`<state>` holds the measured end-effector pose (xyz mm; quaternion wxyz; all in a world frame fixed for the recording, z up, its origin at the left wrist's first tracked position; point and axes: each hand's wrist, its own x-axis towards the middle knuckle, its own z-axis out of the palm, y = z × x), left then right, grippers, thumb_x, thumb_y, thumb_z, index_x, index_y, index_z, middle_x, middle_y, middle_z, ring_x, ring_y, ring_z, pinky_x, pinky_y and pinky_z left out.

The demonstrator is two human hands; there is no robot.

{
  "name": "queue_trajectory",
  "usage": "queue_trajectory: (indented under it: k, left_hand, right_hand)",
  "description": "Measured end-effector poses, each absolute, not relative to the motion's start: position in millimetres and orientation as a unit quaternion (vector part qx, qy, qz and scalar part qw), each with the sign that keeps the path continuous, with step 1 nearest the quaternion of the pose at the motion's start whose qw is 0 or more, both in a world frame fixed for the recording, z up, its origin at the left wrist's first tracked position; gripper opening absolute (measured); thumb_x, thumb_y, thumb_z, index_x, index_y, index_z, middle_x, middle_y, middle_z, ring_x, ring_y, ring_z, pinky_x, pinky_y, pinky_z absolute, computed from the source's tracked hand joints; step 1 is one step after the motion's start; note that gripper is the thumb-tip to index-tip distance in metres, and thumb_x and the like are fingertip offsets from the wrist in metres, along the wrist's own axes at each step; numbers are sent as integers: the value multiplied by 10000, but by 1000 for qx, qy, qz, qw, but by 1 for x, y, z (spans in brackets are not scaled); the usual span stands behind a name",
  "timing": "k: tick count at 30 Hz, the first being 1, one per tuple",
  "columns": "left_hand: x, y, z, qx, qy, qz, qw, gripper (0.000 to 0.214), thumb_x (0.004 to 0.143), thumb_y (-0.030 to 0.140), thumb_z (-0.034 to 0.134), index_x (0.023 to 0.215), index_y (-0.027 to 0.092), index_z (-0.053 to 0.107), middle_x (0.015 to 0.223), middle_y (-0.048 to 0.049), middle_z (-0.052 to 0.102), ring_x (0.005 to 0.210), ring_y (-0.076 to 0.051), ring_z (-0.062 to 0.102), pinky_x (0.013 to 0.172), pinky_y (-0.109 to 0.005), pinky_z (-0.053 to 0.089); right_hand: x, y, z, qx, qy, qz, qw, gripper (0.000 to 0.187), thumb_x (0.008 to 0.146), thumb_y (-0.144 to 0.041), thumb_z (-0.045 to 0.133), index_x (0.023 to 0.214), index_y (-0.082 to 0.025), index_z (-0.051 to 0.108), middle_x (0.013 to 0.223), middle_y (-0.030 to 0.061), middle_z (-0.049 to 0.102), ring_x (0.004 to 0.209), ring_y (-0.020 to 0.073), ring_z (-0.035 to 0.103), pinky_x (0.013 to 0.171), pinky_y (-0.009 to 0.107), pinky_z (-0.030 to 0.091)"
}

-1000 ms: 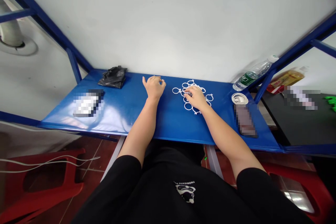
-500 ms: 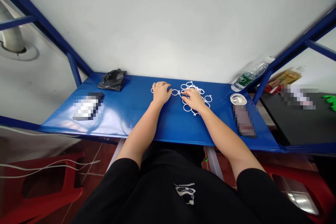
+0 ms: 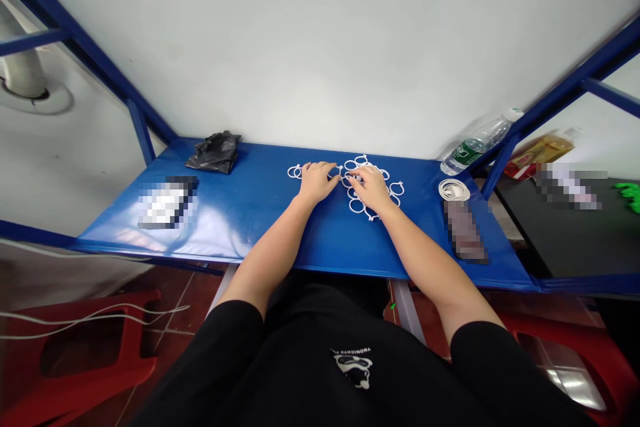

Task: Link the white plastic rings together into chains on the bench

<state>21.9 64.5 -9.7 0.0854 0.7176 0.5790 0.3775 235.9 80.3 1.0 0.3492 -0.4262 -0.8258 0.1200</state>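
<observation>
My left hand (image 3: 316,181) is over the table, its thumb and forefinger closed around the sides of a white plastic ring (image 3: 341,167). To its left lie loose white rings (image 3: 293,173), partly covered by that hand. My right hand (image 3: 373,187) rests over a cluster of thin white rings (image 3: 357,205), each with a small knob where visible. Its fingertips are pinched at a ring on the cluster's left side, close to my left fingertips. The palm and fingers hide part of the cluster.
The blue table (image 3: 260,213) meets a white wall. A black plastic bag (image 3: 215,152) and a blurred-out flat object (image 3: 169,203) lie left. At right are a water bottle (image 3: 475,147), a coiled white cable (image 3: 454,189) and a dark phone-like object (image 3: 466,230).
My left hand has moved right, toward my right hand, onto the ring between them, baring more of the rings at its left. My right hand has barely moved.
</observation>
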Motion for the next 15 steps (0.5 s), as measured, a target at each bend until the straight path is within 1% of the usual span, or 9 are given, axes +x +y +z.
queue_trajectory:
  k: [3,6,8,11,13,15]
  left_hand:
    - [28,66,-11,696,499,476,201,405,943,418,746,1293,216,758,1302,-128,768,1159,-298,723,1092,-492,530]
    - [38,64,-13,677,425,517,308,464,900,464,791,1281,200,760,1271,-125,782,1057,-253,757,980,-408,597]
    - [43,61,-15,670,407,524,334,472,880,469,813,1265,200,768,1251,-124,789,1028,-245,766,958,-396,604]
    - [46,60,-13,665,392,531,351,420,893,461,798,1224,203,785,1206,-114,803,1062,-249,764,978,-398,593]
    - [45,60,-12,659,388,540,351,345,914,461,768,1133,197,810,1141,-105,813,1053,-243,760,963,-389,589]
    - [43,62,-10,649,394,551,346,302,914,467,758,1013,189,821,1056,-96,816,988,-226,755,904,-365,588]
  right_hand:
    - [236,78,5,-429,-786,161,414,267,1030,-400,584,1105,-250,792,1140,97,797,1118,309,693,1051,523,509]
    - [235,76,7,-432,-733,245,464,326,1021,-505,589,1078,-254,789,1106,80,805,1041,281,721,977,473,551]
    - [235,74,8,-436,-701,295,481,337,990,-543,629,1019,-247,786,1016,67,806,941,261,728,894,437,567]
    - [234,74,8,-444,-672,333,490,335,930,-565,703,929,-237,772,881,43,781,817,231,701,804,401,561]
    - [233,74,8,-441,-667,350,488,348,901,-579,729,900,-233,761,838,31,762,777,214,679,772,384,553]
    - [232,75,6,-428,-671,369,480,362,881,-593,740,891,-231,751,805,21,739,743,200,658,733,365,543]
